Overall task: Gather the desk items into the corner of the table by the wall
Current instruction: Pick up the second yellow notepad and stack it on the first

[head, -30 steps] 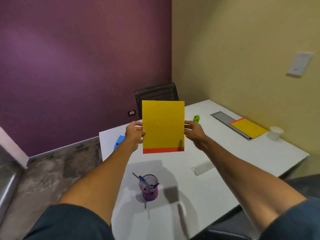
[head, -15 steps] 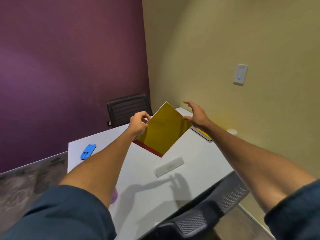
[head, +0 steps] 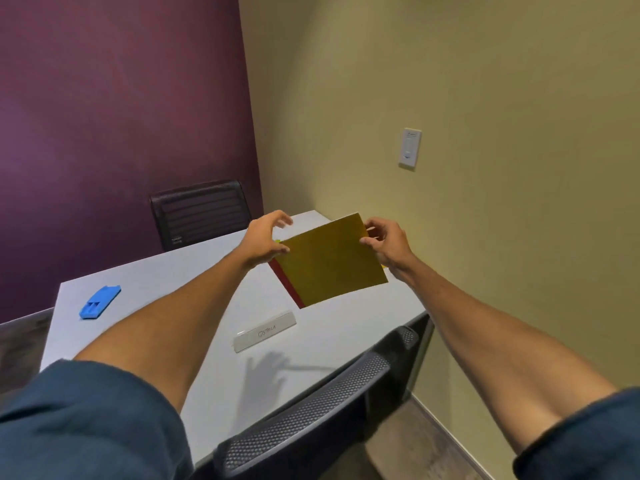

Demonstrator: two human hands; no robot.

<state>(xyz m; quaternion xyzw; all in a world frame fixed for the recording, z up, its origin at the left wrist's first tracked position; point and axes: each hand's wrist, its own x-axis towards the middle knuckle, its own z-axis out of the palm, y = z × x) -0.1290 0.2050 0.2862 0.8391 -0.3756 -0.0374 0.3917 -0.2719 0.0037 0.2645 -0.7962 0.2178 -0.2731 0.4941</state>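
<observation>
I hold a yellow pad (head: pixel 332 263) with a red spine, tilted, above the far right part of the white table (head: pixel 166 282), close to the beige wall. My right hand (head: pixel 386 244) pinches its far right corner. At the pad's left corner is my left hand (head: pixel 265 240), its fingers spread and lifted and only the thumb near the edge. A blue plastic item (head: pixel 100 302) lies at the table's left side. A white name plate (head: pixel 265 332) lies flat below the pad. The pad hides the table corner by the wall.
A black chair (head: pixel 201 213) stands behind the table against the purple wall. A mesh chair back (head: pixel 311 410) is at the near edge, just below my arms. A white wall switch (head: pixel 409 148) sits on the beige wall at the right.
The pad has passed from my left hand to my right and moved right toward the beige wall, turning flatter. My left hand's fingers have opened. My view has swung right.
</observation>
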